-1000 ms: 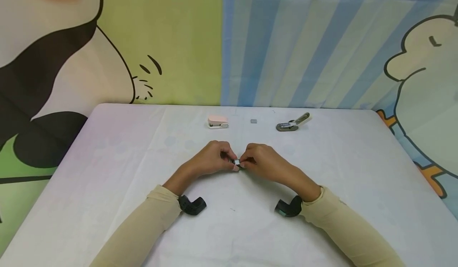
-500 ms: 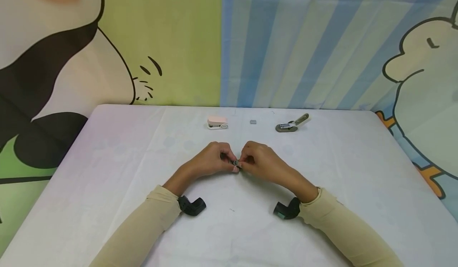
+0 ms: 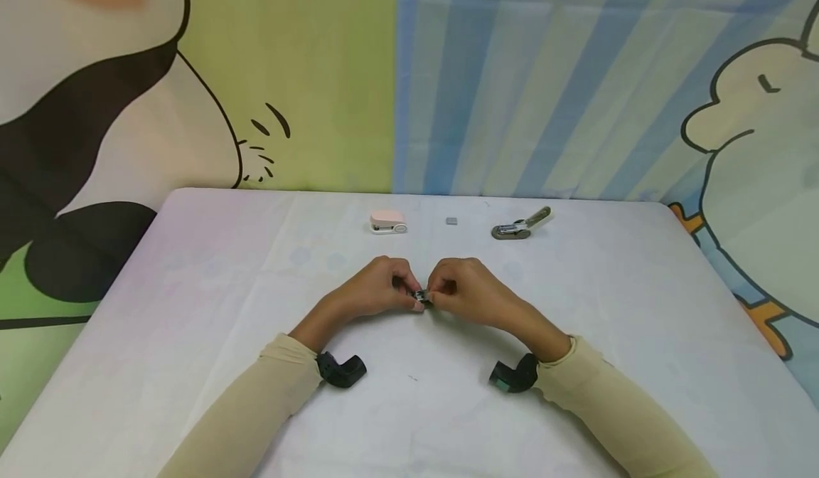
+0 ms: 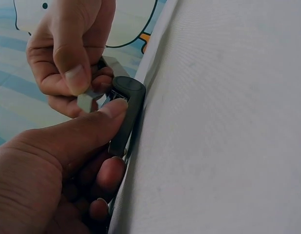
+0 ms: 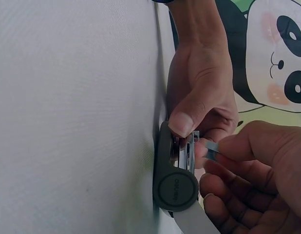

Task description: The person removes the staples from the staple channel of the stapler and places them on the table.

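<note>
My left hand (image 3: 377,286) grips a small dark grey-green stapler (image 5: 177,190) at the middle of the table. Its top arm (image 5: 195,220) is swung back, baring the metal staple channel (image 5: 188,155). In the left wrist view the thumb presses on the stapler's body (image 4: 128,114), with fingers curled beneath. Close beside it, my right hand (image 3: 470,289) pinches a short strip of staples (image 5: 212,146) between thumb and forefinger. The strip's end (image 4: 85,102) sticks out past the right thumb, alongside the channel.
Farther back on the white table (image 3: 409,407) stand a pink and white stapler (image 3: 387,222), a small grey block of staples (image 3: 451,220) and another grey-green stapler (image 3: 512,231) with its top raised. A printed cloth (image 3: 320,72) hangs behind the table.
The pale face seen between the fingertips a second ago no longer shows; dark and silver parts show there now. The right hand has shifted slightly at the stapler; the left keeps its grip.
</note>
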{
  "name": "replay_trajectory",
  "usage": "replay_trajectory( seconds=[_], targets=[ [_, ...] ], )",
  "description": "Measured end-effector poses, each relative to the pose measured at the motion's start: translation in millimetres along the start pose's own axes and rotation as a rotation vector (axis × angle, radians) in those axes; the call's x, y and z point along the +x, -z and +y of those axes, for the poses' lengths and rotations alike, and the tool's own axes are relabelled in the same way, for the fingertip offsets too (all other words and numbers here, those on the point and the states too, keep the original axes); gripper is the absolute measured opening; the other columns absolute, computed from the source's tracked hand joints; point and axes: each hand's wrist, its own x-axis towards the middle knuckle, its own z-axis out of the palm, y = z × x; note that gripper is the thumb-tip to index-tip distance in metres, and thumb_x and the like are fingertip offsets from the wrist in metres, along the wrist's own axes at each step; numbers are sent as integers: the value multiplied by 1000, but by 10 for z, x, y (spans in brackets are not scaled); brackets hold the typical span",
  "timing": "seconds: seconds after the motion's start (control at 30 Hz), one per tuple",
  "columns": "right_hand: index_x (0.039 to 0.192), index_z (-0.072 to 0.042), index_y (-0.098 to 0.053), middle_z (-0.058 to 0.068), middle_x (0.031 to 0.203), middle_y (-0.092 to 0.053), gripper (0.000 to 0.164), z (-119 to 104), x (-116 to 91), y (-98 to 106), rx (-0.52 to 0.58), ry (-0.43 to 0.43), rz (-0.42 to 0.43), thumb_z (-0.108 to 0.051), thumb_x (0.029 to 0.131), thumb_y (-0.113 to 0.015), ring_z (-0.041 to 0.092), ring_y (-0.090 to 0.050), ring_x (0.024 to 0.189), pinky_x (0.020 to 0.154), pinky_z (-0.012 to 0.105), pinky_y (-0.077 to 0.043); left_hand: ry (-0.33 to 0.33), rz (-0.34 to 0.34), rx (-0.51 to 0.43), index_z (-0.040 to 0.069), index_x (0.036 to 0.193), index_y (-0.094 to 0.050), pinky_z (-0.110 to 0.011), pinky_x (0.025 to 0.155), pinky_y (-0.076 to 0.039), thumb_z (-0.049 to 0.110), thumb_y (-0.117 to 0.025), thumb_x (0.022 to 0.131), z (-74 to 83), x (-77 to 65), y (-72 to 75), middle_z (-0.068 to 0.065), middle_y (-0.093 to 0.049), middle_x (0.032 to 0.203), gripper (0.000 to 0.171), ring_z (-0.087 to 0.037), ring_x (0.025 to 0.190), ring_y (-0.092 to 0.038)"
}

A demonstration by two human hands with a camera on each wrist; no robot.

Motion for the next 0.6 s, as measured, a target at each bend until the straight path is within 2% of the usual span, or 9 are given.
replay_trajectory(
  seconds=[0.23, 0.4, 0.47, 0.6],
  targets=[
    [78, -11, -70, -3, 91, -67, 12, -16, 9, 6, 42, -10, 113, -1, 85, -70, 9, -58, 76, 61, 27, -48, 12, -5, 25, 15, 83, -73, -29, 64, -48, 16, -85, 75, -1, 12, 0, 2, -62, 80, 14, -14, 70, -60],
    [77, -11, -68, -2, 94, -67, 13, -11, -4, 58, 33, -7, 213, -2, 86, -71, 12, -61, 85, 70, 38, -51, 10, -13, 30, 13, 85, -74, -29, 65, -49, 15, -84, 76, 22, -8, 2, 2, -62, 81, 14, -14, 70, -61],
    [78, -10, -69, -2, 95, -67, 11, 7, -15, 91, 28, -24, 233, -2, 86, -70, 14, -61, 89, 75, 43, -50, 6, -14, 30, 13, 86, -74, -29, 65, -49, 15, -84, 76, 19, -9, -1, 2, -62, 81, 14, -14, 71, -61],
    [79, -9, -69, -2, 96, -67, 10, 77, -38, 156, 1, -59, 256, -3, 88, -69, 15, -61, 90, 73, 40, -49, 5, -13, 26, 12, 86, -74, -29, 65, -49, 14, -84, 76, 24, -4, -9, 2, -62, 81, 14, -13, 71, -61]
  ],
)
